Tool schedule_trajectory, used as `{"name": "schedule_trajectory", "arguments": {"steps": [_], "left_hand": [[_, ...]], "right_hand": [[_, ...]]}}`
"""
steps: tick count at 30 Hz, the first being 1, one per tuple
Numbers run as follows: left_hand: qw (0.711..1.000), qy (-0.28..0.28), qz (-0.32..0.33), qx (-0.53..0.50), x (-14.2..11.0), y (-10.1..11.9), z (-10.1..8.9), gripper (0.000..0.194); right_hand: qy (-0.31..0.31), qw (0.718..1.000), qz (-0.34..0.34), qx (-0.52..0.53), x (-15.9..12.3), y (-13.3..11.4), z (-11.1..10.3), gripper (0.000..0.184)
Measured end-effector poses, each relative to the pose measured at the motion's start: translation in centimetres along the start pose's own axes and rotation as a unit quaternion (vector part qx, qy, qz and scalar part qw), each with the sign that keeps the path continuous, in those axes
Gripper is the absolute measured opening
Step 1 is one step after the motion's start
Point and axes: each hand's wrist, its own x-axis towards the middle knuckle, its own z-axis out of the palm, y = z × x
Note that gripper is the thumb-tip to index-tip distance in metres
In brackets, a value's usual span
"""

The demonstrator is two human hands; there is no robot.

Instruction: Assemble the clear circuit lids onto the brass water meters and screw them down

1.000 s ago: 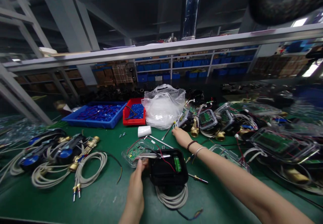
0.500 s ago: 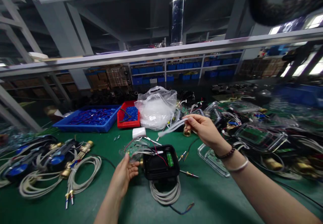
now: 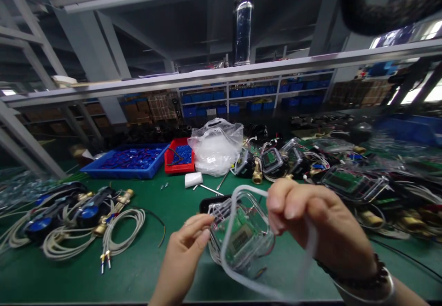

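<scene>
A translucent white sealing ring (image 3: 224, 246) hangs as a loose loop from my right hand (image 3: 307, 214), whose fingers pinch it close to the camera. Behind the loop is a clear plastic cover (image 3: 267, 239) with a green circuit board (image 3: 241, 232) and wires inside, held tilted. My left hand (image 3: 188, 251) grips the cover's left edge between thumb and fingers. Part of a black meter housing (image 3: 207, 203) shows behind the cover, which hides most of it.
Coiled grey cables (image 3: 124, 234) and brass-fitted meters lie at left. Behind stand a blue tray (image 3: 120, 173), a red bin (image 3: 177, 168), a clear plastic bag (image 3: 217, 149) and a white roll (image 3: 193, 179). Clear-covered units (image 3: 348, 179) crowd the right side. A metal shelf bar (image 3: 207, 75) crosses above.
My left hand has taken hold of the clear cover and board, now raised over the black housing. My right hand has come nearer and lower, with the sealing ring opened into a loop.
</scene>
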Motion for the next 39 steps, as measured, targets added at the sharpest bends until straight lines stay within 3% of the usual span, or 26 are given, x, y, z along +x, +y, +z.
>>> {"name": "schedule_trajectory", "arguments": {"steps": [3,5,8,13,17,22,28,32,36,39], "left_hand": [[1.0,0.006,-0.018,-0.006,-0.9,-1.2,0.2,0.042],[0.999,0.025,-0.036,-0.028,-1.6,-2.4,0.2,0.046],[0.996,0.036,-0.065,-0.044,-3.3,-4.4,0.1,0.052],[0.98,0.188,-0.05,0.041,-7.2,-6.7,-0.4,0.044],[0.984,0.147,-0.081,0.058,-8.7,-7.1,0.1,0.039],[0.976,0.185,-0.084,0.077,-9.0,-6.8,1.0,0.026],[0.966,0.207,-0.151,0.041,-8.7,-7.6,0.9,0.035],[0.97,0.167,-0.174,-0.004,-7.7,-8.2,1.3,0.054],[0.967,0.125,-0.207,-0.076,-7.2,-7.7,1.6,0.053],[0.966,0.125,-0.213,-0.081,-7.2,-7.1,1.5,0.05]], "right_hand": [[-0.06,0.985,0.0,-0.161,-1.7,2.3,0.0,0.02],[-0.053,0.971,0.007,-0.232,-3.1,4.3,0.0,0.018],[-0.033,0.965,0.058,-0.255,-5.8,6.9,0.1,0.02],[0.039,0.963,0.061,-0.258,-10.6,8.9,0.3,0.021],[0.069,0.948,0.016,-0.31,-13.4,9.3,1.0,0.031],[0.101,0.93,-0.002,-0.353,-15.1,9.8,1.4,0.044],[0.112,0.886,0.032,-0.448,-16.1,11.0,0.7,0.023],[0.093,0.895,0.068,-0.431,-16.1,11.3,0.3,0.017],[0.08,0.912,0.059,-0.397,-15.3,10.9,0.3,0.015],[0.096,0.913,0.067,-0.39,-14.9,10.8,0.4,0.016]]}}
